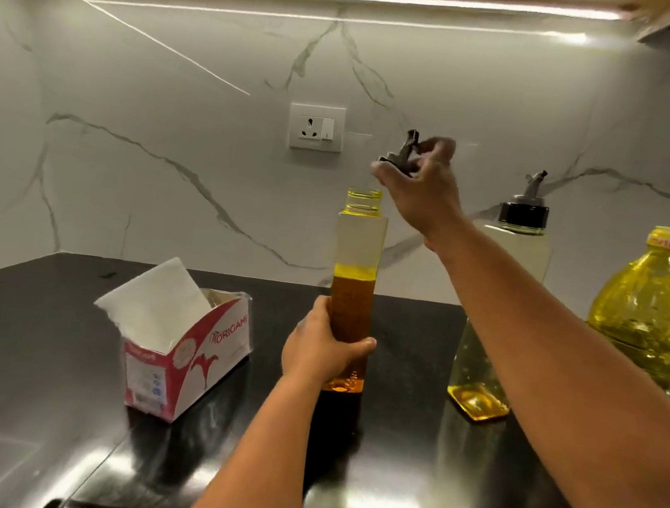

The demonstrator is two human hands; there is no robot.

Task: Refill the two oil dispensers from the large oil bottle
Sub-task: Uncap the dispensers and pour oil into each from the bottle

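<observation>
A black counter (13, 367) runs beneath a white marble-look wall (174, 91) lit by a strip light under the cabinets. At far right stands the big yellow oil bottle (644, 317), upright, long axis vertical, its yellow cap on and pointing up. Left of it, and partly behind the right forearm, the second dispenser (483, 369) stands upright with its black pour-spout cap in place, the spout angled up and to the right; only a shallow layer of yellow oil lies in its base. At left sits a red-and-white tissue box (181, 352), its top open and a white sheet sticking out.

At centre, the first dispenser (355, 266) stands upright on the counter, long axis vertical, its open yellow-tinted neck pointing straight up, amber oil filling roughly the lower half. The left hand (321, 347) reaches forward from below, fingers and thumb wrapped round the dispenser's lower body. The right arm stretches up and leftward across the frame; the right hand (421, 184) hangs just above and right of the open neck, fingers pinched on the removed spout cap (402, 153), whose spout points upward. A wall socket (315, 127) sits behind it.
</observation>
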